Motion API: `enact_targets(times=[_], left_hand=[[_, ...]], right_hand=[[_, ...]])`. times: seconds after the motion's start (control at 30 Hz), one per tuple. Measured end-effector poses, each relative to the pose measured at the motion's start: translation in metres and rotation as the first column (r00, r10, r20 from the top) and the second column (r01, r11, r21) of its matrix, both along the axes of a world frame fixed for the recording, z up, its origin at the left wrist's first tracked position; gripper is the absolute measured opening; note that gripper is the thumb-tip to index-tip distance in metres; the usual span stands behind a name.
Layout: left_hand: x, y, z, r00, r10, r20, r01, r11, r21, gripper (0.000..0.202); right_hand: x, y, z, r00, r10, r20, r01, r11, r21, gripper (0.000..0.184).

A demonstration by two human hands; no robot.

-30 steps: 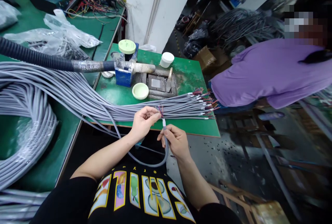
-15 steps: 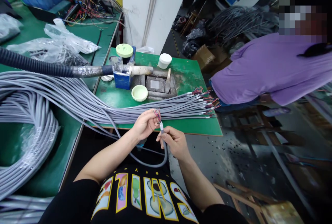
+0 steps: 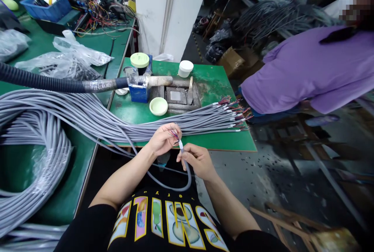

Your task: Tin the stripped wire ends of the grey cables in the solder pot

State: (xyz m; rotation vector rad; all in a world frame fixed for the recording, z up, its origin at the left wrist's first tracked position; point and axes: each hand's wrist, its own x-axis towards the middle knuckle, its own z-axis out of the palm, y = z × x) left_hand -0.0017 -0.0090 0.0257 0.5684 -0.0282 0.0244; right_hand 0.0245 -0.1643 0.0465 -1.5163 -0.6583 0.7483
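Observation:
My right hand (image 3: 197, 160) grips a single grey cable (image 3: 169, 184) just below its stripped end, holding it upright in front of my chest. My left hand (image 3: 162, 139) pinches the thin coloured wires (image 3: 174, 133) that fan out of that end. The cable loops down past my black printed shirt and back up to the left. Just beyond my hands, a bundle of grey cables (image 3: 175, 121) lies across the green bench (image 3: 210, 141), its stripped coloured tips (image 3: 235, 113) pointing right.
A large coil of grey cable (image 3: 35, 143) fills the left bench. A black corrugated hose (image 3: 52, 82) leads to a blue block (image 3: 138, 90) beside a metal fixture (image 3: 177, 96) and round lids. A person in a purple shirt (image 3: 309, 73) bends over at the right.
My hands have stayed together on the cable end, sinking slightly toward me. The left fingers have closed in on the coloured wires. The view has shifted a little.

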Motion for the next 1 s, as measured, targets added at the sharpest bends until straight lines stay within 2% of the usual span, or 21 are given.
enact_targets(times=[0.17, 0.37, 0.5, 0.63, 0.83, 1.0], left_hand=[[0.000, 0.004, -0.003, 1.000, -0.004, -0.018, 0.005, 1.000, 0.021, 0.026], [-0.003, 0.005, -0.002, 0.998, 0.028, -0.052, -0.024, 0.998, 0.063, 0.026], [-0.003, 0.007, 0.001, 0.997, 0.064, -0.037, -0.058, 0.989, 0.134, 0.027], [-0.004, 0.010, 0.003, 0.995, 0.101, -0.002, -0.097, 0.967, 0.235, 0.031], [-0.005, 0.013, 0.007, 0.987, 0.147, 0.058, -0.158, 0.934, 0.321, 0.022], [-0.005, 0.018, 0.004, 0.979, 0.171, 0.115, -0.203, 0.891, 0.406, 0.022]], right_hand=[[0.000, 0.001, 0.000, 0.998, 0.012, -0.066, -0.011, 1.000, 0.022, 0.034], [0.001, 0.001, -0.001, 0.997, 0.028, -0.069, -0.025, 0.999, 0.042, 0.031], [0.001, 0.002, 0.000, 0.995, 0.029, -0.094, -0.024, 0.998, 0.050, 0.031], [0.001, 0.002, 0.000, 0.993, 0.032, -0.112, -0.027, 0.998, 0.049, 0.031], [0.002, 0.001, -0.002, 0.992, 0.034, -0.123, -0.026, 0.997, 0.069, 0.030], [0.002, 0.001, 0.000, 0.992, 0.017, -0.127, -0.012, 0.999, 0.041, 0.031]])
